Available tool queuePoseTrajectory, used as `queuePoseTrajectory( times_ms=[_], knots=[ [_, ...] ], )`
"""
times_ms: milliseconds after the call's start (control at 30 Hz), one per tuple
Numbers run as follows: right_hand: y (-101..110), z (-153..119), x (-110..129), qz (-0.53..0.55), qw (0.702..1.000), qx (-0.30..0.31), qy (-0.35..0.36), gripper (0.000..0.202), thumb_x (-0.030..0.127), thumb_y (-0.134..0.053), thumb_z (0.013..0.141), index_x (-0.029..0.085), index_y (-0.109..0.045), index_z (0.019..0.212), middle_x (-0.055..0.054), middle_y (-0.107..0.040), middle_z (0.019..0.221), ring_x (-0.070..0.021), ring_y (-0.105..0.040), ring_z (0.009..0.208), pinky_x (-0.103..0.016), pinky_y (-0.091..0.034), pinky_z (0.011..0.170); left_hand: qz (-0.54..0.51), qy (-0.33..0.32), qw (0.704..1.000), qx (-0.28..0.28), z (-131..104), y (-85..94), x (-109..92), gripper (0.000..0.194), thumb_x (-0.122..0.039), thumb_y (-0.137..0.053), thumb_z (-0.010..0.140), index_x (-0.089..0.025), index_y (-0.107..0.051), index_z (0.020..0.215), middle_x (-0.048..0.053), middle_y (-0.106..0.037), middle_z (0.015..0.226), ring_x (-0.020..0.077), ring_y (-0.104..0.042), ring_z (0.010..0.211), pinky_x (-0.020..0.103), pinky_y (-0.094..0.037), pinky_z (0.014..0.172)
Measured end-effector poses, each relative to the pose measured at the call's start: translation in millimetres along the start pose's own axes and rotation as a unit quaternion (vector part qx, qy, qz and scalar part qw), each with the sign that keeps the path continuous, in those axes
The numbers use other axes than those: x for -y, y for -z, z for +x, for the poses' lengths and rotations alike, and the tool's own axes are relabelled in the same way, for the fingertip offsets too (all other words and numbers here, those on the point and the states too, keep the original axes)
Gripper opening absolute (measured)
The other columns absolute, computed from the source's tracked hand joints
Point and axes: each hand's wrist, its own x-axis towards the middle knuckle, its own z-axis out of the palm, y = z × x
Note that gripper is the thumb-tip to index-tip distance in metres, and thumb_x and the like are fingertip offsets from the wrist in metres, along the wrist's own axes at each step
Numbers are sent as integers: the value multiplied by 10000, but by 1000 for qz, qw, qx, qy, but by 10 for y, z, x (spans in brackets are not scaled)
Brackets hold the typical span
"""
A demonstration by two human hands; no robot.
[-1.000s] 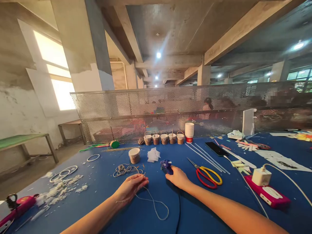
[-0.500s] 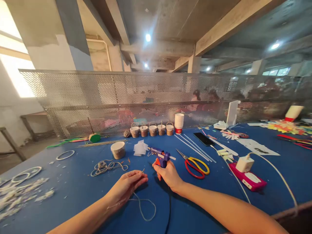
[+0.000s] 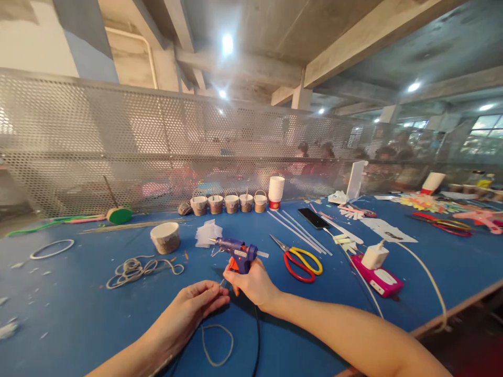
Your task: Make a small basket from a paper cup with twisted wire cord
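My right hand [image 3: 253,285] is wrapped round the grip of a blue hot glue gun [image 3: 238,252], its nozzle pointing left and a clear glue stick poking out of its back. Pinched between the fingertips of my left hand [image 3: 198,303] is the end of a thin grey cord [image 3: 231,345], which loops on the table below. Both hands are close together, the cord's tip just under the gun. Ahead of the left hand stand a white-rimmed cup wrapped in cord [image 3: 165,238] and a loose coil of cord [image 3: 135,269].
Scissors [image 3: 302,264] with red and yellow handles lie right of the gun, near glue sticks [image 3: 296,233] and a phone [image 3: 314,218]. A pink power strip [image 3: 379,277] carries a white charger. Several small buckets [image 3: 231,203] and stacked paper cups [image 3: 276,192] line the mesh screen [image 3: 176,141].
The view has swung right, so the table things sit further left. My hands have drawn nearer each other, still holding the cord and the glue gun.
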Motion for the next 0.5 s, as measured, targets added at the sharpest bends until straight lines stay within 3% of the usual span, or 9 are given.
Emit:
queuePoseTrajectory(
  times_ms=[233, 500],
  knots=[
    [11, -25, 28, -78, 997, 1, 6, 61, 237, -593, 681, 198, -548, 667, 51, -515, 556, -101, -466, 460, -236, -408, 486, 8, -3, 1000, 11, -28, -10, -7, 81, -136, -784, 651, -83, -729, 676, 109, -732, 777, 163, -688, 745, 197, -556, 754],
    [6, -62, 54, -84, 995, 37, 42, 70, 218, -573, 692, 195, -537, 637, 51, -510, 566, -104, -464, 506, -235, -414, 533, -6, 3, 1000, -15, -66, -89, -49, 14, -65, -736, 675, -66, -726, 685, 112, -727, 754, 172, -703, 732, 201, -570, 751]
  ],
)
